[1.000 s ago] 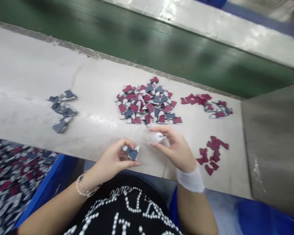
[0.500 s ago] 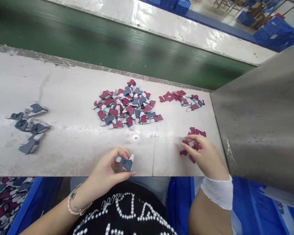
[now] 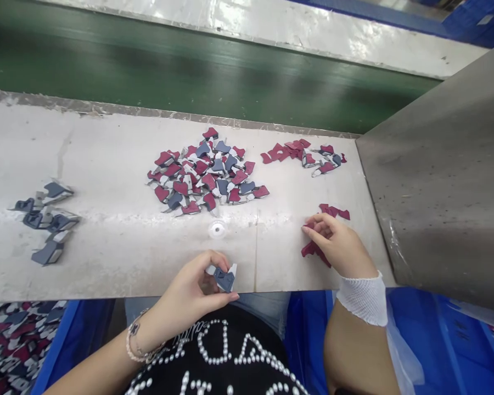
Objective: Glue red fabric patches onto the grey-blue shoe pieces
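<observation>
Left hand (image 3: pixel 187 283) was closed, pinching a grey-white fabric piece (image 3: pixel 224 278) just above the bench (image 3: pixel 107 263) edge, long axis level, 2 tips pointing away from the person. Right hand (image 3: pixel 340 247) was half-closed over maroon pieces (image 3: pixel 312 250), grip unclear.

The left hand (image 3: pixel 188 285) hides part of the grey-and-white cut piece (image 3: pixel 224 280) it pinches, the right hand (image 3: pixel 340 241) covers part of the red pieces (image 3: pixel 315 252), and the picture's bottom edge cuts off the blue crate (image 3: pixel 60 340) of mixed pieces (image 3: pixel 12 345).
</observation>
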{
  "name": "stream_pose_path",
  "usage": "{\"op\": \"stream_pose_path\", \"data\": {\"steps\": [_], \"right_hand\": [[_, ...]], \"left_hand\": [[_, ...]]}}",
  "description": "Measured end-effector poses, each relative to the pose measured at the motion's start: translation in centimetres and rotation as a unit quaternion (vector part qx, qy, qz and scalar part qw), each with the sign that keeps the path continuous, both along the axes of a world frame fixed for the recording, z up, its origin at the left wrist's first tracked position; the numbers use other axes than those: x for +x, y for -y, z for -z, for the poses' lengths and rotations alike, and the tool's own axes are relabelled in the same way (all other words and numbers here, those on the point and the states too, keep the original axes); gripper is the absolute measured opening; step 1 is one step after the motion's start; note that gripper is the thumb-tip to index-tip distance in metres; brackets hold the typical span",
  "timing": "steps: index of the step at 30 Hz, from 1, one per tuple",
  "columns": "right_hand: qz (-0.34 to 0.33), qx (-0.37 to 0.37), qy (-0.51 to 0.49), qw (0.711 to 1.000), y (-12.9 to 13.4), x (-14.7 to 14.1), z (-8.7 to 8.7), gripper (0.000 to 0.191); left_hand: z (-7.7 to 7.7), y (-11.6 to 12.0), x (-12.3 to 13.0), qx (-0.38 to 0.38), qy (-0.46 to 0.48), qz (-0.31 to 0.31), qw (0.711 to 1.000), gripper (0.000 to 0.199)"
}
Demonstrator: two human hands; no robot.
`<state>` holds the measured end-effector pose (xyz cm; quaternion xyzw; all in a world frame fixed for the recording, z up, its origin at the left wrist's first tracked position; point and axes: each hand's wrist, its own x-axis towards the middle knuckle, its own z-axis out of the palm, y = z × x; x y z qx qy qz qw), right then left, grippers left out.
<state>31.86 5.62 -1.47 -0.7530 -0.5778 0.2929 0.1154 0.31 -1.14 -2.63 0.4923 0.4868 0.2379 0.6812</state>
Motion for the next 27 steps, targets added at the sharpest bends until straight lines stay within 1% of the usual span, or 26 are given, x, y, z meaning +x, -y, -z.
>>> {"op": "stream_pose_path", "data": {"steps": [4,6,9,12,18,21,24,27], "right_hand": [[0.078,0.036,0.034,0.996,0.1,-0.2,0.8,0.035],[0.092,0.037,0.041,0.994,0.0,-0.3,1.2,0.032],[0.071,0.025,0.022,0.997,-0.2,-0.6,1.4,0.017],[0.034,0.024,-0.009,0.999,-0.1,-1.6,1.0,0.011],[-0.049,0.019,-0.073,0.996,1.7,-5.1,-1.2,0.017],[-0.09,0.009,-0.163,0.982,2.2,-6.1,-1.7,0.017],[-0.085,-0.011,-0.234,0.968,1.9,-6.3,-1.5,0.022],[-0.067,-0.028,-0.29,0.954,1.4,-6.1,-1.4,0.021]], "left_hand": [[0.2,0.1,0.3,0.001,-0.004,-0.001,1.0,0.033],[0.3,0.2,0.3,0.001,-0.006,-0.001,1.0,0.033],[0.2,0.3,0.3,0.0,-0.011,-0.007,1.0,0.033],[-0.1,0.3,0.3,0.0,-0.017,-0.01,1.0,0.034],[-0.5,0.2,0.6,0.007,-0.001,-0.029,1.0,0.034],[-0.4,0.2,0.5,0.017,0.007,-0.042,0.999,0.035],[-0.3,0.3,0.3,0.02,0.0,-0.043,0.999,0.034],[-0.2,0.3,0.1,0.023,-0.009,-0.046,0.999,0.033]]}}
